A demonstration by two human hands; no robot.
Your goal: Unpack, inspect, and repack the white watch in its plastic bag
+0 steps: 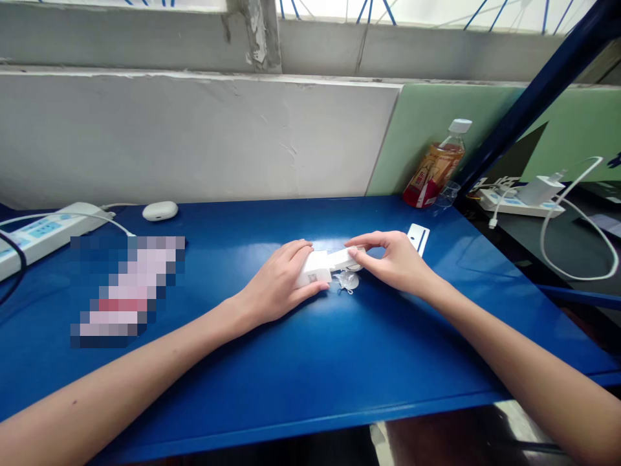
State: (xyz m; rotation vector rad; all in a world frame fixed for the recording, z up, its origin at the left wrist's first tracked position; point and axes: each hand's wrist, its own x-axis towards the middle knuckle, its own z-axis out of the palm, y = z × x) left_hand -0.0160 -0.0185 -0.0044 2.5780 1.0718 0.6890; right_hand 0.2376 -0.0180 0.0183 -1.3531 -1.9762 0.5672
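My left hand (274, 281) is closed around a small white box (316, 266), which rests low over the middle of the blue tabletop. A dark square print shows on the near side of the box. Between thumb and fingers, my right hand (400, 262) pinches a slim white piece (340, 260) that sticks out of the box's right end. Whether that piece is a tray or a flap, I cannot tell. A crumpled bit of clear plastic (348, 281) lies just below it on the table. My fingers partly hide both white parts.
A blurred-out flat item (130, 285), a power strip (48, 233) and a white earbud case (160, 211) lie on the left. Back right are a drink bottle (434, 168) and a white card (418, 239). Beyond the blue post (533, 97) stands a plugged-in charger (541, 191).
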